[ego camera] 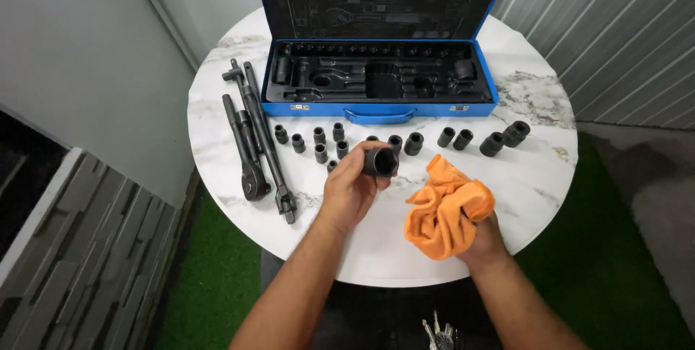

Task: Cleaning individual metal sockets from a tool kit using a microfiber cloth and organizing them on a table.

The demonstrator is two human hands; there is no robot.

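My left hand [350, 189] grips a large black socket [381, 162] above the round white marble table [528, 176], its open end turned toward the camera. Beside it, my right hand [483, 238] clutches a bunched orange cloth [445, 209], which mostly hides the fingers. The cloth sits just right of the socket, not touching it. Several smaller black sockets [318, 144] lie in loose rows on the table beyond my hands, with larger ones [503, 138] to the right.
An open blue tool case [380, 111] with a black moulded tray stands at the table's far side. A ratchet handle and long bars [253, 140] lie at the left. Keys [438, 334] hang near my lap. Green turf surrounds the table.
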